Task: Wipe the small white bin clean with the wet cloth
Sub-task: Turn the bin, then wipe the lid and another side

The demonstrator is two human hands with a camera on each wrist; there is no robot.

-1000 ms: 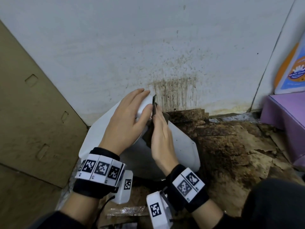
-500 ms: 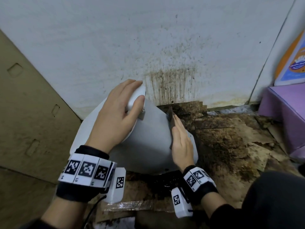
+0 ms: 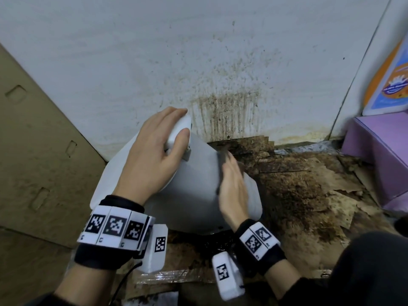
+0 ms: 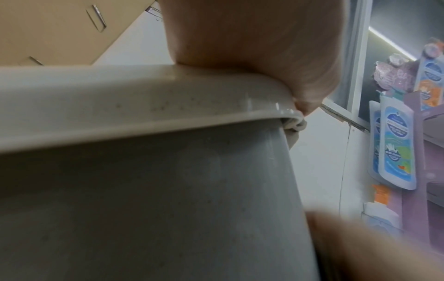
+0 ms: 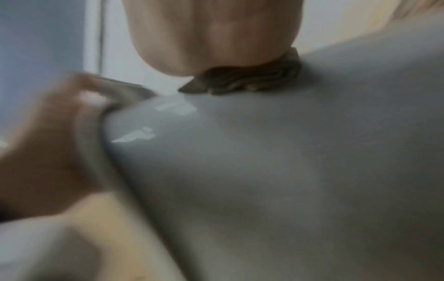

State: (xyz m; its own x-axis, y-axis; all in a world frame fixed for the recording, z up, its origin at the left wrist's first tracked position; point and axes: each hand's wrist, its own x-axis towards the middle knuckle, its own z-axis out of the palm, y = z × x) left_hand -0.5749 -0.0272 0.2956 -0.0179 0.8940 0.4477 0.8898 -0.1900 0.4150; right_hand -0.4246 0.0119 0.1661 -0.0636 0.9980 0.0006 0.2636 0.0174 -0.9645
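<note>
The small white bin point(image 3: 194, 184) is tipped over on the dirty floor, its base toward me. My left hand point(image 3: 154, 155) grips its rim point(image 4: 144, 106), fingers curled over the edge with the thumb on the near side. My right hand point(image 3: 231, 186) lies flat on the bin's right side point(image 5: 288, 161), motion-blurred. It presses a dark, dirty cloth point(image 5: 252, 79) against the plastic under straight fingers. In the head view the hand covers nearly all of the cloth.
A white wall with brown drip stains point(image 3: 220, 111) stands just behind the bin. Stained, torn cardboard point(image 3: 298, 184) covers the floor. A cardboard panel point(image 3: 33, 151) leans at the left. A purple box point(image 3: 379, 155) and hanging packets point(image 4: 394, 144) are at the right.
My right hand slid with the cloth from near the rim down along the bin's right side. The bin turned under my left hand, which keeps its hold on the rim.
</note>
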